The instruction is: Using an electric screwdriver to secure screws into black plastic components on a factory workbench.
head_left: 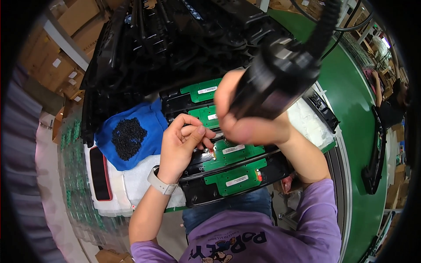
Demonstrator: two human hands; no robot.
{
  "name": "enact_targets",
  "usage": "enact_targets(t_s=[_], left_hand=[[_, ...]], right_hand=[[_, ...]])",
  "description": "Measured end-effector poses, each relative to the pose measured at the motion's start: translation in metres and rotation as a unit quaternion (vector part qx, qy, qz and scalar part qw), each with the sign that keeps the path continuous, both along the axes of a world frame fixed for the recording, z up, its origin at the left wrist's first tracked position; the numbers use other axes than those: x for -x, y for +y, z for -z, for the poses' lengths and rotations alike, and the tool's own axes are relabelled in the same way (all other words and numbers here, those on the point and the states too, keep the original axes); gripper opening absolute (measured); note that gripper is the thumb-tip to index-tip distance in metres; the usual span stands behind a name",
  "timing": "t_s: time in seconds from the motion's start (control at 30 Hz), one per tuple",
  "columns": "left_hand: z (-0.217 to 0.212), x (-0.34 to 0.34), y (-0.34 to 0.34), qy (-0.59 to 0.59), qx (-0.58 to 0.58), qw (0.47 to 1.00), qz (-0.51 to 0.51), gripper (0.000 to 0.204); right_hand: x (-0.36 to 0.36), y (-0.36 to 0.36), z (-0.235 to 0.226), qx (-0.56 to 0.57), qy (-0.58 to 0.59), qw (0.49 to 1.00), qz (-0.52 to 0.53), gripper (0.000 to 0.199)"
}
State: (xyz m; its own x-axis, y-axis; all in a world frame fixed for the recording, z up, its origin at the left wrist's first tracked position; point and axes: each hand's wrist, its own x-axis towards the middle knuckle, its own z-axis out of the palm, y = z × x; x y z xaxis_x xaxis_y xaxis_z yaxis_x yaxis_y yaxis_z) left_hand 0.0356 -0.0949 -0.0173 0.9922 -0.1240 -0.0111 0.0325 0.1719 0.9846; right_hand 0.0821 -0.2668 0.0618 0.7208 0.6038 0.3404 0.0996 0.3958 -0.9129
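Note:
My right hand [254, 125] is wrapped round a black electric screwdriver [278, 74], raised over the work and blurred; its thick cable runs off the top. Its tip is hidden behind my hand. Beside it, my left hand [182, 138] is closed in a pinch above the boards. Whatever its fingertips hold, if anything, is too small to make out. Beneath both hands lie several black plastic housings [197, 193] side by side, with green circuit boards [232, 179] in them bearing white labels. To the left, a blue cloth [151, 118] holds a pile of small black screws [128, 138].
A phone in a red case [101, 173] lies on white padding at the left. Black plastic parts [175, 48] are stacked high across the back. Clear plastic trays [72, 175] sit at far left, below cardboard boxes [57, 65]. Another person [392, 105] is at far right.

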Motion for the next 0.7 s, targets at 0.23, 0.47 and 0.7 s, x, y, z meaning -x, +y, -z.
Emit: enact_targets(t_s=[0.23,0.47,0.7], left_hand=[[-0.006,0.007,-0.001,-0.015,-0.061,0.998,0.018,0.014],[-0.008,0.007,-0.003,-0.014,-0.035,0.999,0.002,0.008],[-0.005,0.006,0.001,0.031,-0.018,0.999,0.027,0.012]], right_hand=[[-0.023,-0.018,0.002,-0.303,-0.042,0.952,-0.028,0.036],[-0.021,-0.017,0.004,-0.304,-0.047,0.951,0.001,0.036],[-0.02,-0.018,0.004,-0.274,-0.042,0.961,-0.012,0.04]])
